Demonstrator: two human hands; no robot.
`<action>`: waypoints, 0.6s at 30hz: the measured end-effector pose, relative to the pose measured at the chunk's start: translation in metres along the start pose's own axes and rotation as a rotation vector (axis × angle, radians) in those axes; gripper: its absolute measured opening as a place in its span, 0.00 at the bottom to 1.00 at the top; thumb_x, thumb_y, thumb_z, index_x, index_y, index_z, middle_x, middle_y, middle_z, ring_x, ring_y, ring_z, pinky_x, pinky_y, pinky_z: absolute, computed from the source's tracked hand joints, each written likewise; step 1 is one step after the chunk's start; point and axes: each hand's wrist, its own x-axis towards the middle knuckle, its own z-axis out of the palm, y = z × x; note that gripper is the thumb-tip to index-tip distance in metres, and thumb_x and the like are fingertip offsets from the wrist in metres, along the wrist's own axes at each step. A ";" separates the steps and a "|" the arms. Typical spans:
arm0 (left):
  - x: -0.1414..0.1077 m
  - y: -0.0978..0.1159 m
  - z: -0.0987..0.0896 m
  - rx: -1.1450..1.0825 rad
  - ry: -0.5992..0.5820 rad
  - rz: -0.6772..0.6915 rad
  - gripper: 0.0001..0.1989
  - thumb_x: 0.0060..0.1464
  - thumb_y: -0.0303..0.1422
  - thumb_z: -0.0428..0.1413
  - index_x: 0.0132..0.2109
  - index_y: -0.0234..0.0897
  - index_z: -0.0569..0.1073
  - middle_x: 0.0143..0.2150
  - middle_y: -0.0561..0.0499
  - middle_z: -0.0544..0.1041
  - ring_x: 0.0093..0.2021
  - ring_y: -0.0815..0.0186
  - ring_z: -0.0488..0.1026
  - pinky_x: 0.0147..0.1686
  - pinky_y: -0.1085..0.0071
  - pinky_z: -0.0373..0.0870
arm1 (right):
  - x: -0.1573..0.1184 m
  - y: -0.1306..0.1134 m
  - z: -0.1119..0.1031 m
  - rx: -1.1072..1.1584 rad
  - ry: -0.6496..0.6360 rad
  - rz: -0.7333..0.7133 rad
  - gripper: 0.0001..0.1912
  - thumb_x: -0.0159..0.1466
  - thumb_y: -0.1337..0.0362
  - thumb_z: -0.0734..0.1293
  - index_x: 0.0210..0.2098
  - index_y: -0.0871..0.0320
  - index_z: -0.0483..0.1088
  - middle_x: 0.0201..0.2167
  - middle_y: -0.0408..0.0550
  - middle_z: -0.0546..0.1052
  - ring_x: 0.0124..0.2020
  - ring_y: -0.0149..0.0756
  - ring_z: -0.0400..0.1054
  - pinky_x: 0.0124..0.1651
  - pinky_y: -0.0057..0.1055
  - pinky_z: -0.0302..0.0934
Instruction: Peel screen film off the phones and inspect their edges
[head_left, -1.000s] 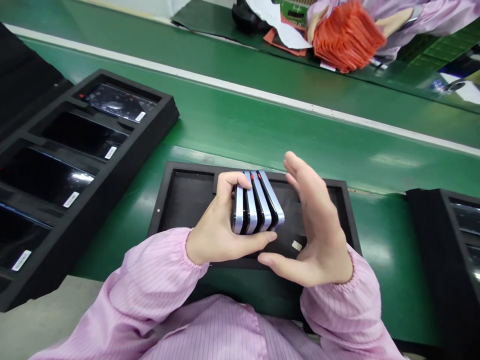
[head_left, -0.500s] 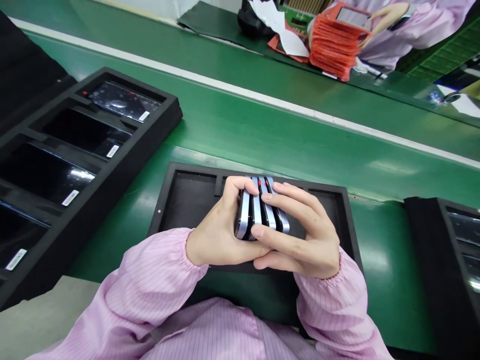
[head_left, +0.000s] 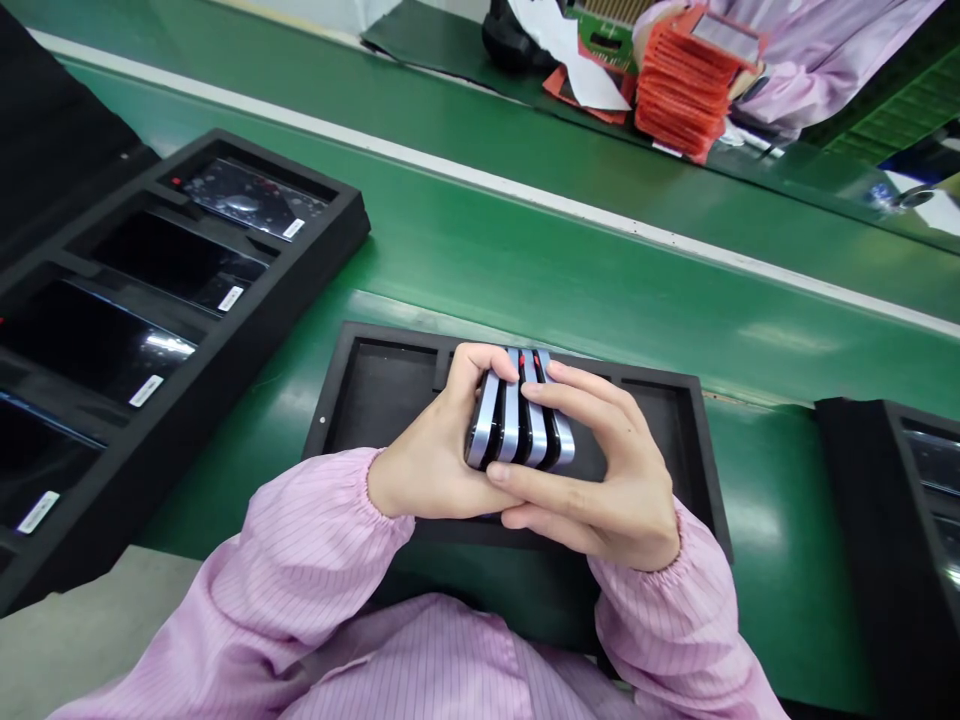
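Several smartphones (head_left: 517, 415) with blue metal edges and black sides stand on edge, packed side by side, between my two hands. My left hand (head_left: 446, 440) is closed around the left side of the stack, its thumb or finger bent over the top. On the other side, my right hand (head_left: 611, 460) grips the stack, with fingertips resting on the phones' edges. Small red marks show near the far ends of two phones. Beneath the hands lies a black foam tray (head_left: 375, 400) with recessed compartments, partly covered by my hands.
A larger black tray (head_left: 300, 270) at the left holds several dark screens with white labels. Another black tray (head_left: 862, 500) is at the right edge. Across the green bench (head_left: 487, 220), a co-worker's hands are at a stack of red-orange frames (head_left: 682, 90).
My right fingers have shifted slightly along the phones, the lower one sliding toward the left. The stack has tilted a little. Across the bench, the co-worker's hand has moved lower behind the red-orange stack.
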 end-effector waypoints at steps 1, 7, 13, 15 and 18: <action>-0.001 0.001 0.001 0.028 0.012 -0.006 0.36 0.49 0.40 0.74 0.52 0.46 0.56 0.53 0.47 0.66 0.47 0.63 0.73 0.45 0.65 0.75 | 0.001 -0.002 0.002 0.061 0.055 0.031 0.13 0.71 0.55 0.69 0.50 0.51 0.79 0.56 0.54 0.75 0.63 0.50 0.68 0.63 0.53 0.68; -0.005 0.002 0.014 0.160 0.014 0.080 0.35 0.50 0.33 0.71 0.54 0.47 0.56 0.54 0.47 0.68 0.53 0.56 0.75 0.53 0.54 0.76 | 0.014 -0.016 0.012 0.320 0.288 0.355 0.22 0.61 0.64 0.70 0.55 0.52 0.76 0.41 0.48 0.79 0.47 0.44 0.74 0.55 0.46 0.70; -0.007 0.001 0.016 0.167 0.043 0.101 0.35 0.50 0.39 0.73 0.53 0.49 0.58 0.57 0.47 0.67 0.50 0.56 0.77 0.46 0.55 0.80 | 0.019 -0.015 0.014 0.329 0.253 0.332 0.17 0.60 0.65 0.70 0.49 0.53 0.76 0.37 0.45 0.77 0.42 0.39 0.72 0.52 0.43 0.69; -0.007 0.001 0.016 0.152 0.035 0.101 0.35 0.49 0.41 0.73 0.53 0.49 0.57 0.55 0.48 0.68 0.49 0.57 0.77 0.44 0.56 0.81 | 0.018 -0.013 0.015 0.343 0.245 0.318 0.17 0.61 0.62 0.70 0.51 0.53 0.76 0.37 0.46 0.76 0.42 0.40 0.71 0.50 0.42 0.69; -0.006 0.001 0.016 0.122 0.021 0.101 0.35 0.49 0.41 0.73 0.53 0.49 0.57 0.51 0.49 0.69 0.46 0.57 0.77 0.41 0.57 0.81 | 0.016 -0.009 0.016 0.368 0.232 0.297 0.18 0.63 0.59 0.70 0.52 0.53 0.76 0.38 0.46 0.75 0.43 0.39 0.70 0.49 0.41 0.69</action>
